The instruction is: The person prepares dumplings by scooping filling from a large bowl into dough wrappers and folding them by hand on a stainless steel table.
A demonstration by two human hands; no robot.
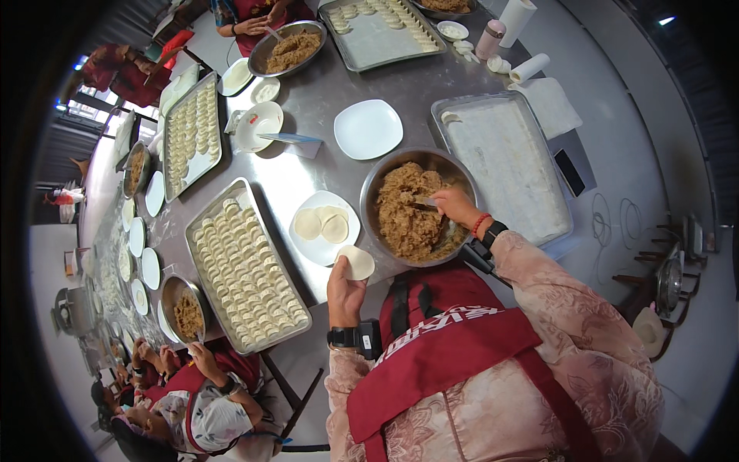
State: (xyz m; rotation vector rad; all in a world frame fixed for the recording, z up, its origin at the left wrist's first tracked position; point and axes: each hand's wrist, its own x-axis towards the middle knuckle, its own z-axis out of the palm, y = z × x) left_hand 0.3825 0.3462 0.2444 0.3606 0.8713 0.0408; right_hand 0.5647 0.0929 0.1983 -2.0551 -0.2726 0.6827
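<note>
My left hand (346,295) holds a round dough wrapper (357,263) near the table's front edge. In my right hand (456,207) is a flat spreading tool (424,202), its end in the brown minced filling (407,222). That filling sits in a large steel bowl (369,215). Left of the bowl, a white square plate (317,254) carries several more wrappers (333,227). To the right lies a floured metal tray (502,161) with a single dumpling (450,117) at its far left corner.
A tray of dumplings (248,277) stands to the left. Beyond the bowl are a bare white plate (368,130) and a patterned white bowl (260,124). A phone (569,172) lies by the right edge. Co-workers (196,398) work at the left and far sides.
</note>
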